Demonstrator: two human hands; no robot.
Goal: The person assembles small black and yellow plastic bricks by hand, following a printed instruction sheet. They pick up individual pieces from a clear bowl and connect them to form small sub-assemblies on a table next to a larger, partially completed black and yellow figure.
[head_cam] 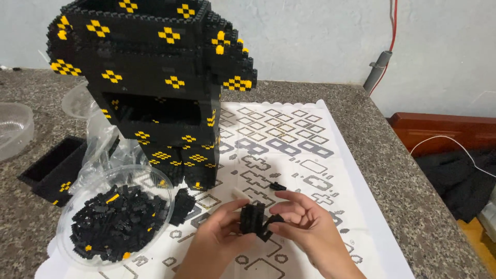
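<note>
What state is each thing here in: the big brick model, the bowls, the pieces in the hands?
Brick model: upright, partly built, an open cavity in its front.
Clear bowl: upright, holding loose black and yellow bricks.
Second clear bowl: upright, contents unclear.
Black box piece: lying flat, open on top.
Small black brick assembly: held off the sheet by both hands.
Left hand: gripping the assembly.
Right hand: gripping the assembly.
Pattern sheet: spread flat.
</note>
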